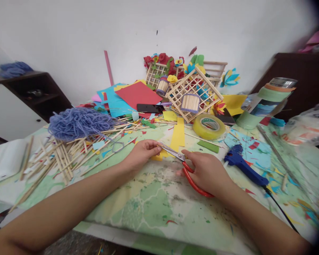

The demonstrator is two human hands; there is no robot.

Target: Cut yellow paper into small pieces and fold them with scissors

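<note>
My right hand (206,170) is closed round the red handles of a pair of scissors (187,168). The blades point left and look nearly together. At their tip my left hand (145,153) is closed in a pinch, with thumb and forefinger pressed together; what sits between them is too small to make out. Just beyond the blades lie yellow paper strips (178,132) on the patterned tablecloth (154,205), and more yellow paper shows beneath the left fingers.
A blue glue gun (246,166) with a black cord lies right, near a roll of yellow tape (209,126) and a green bottle (266,102). Purple yarn (79,123) and wooden sticks (61,161) spread left. Stick lattices (195,94), paper flowers and a phone (150,108) are behind.
</note>
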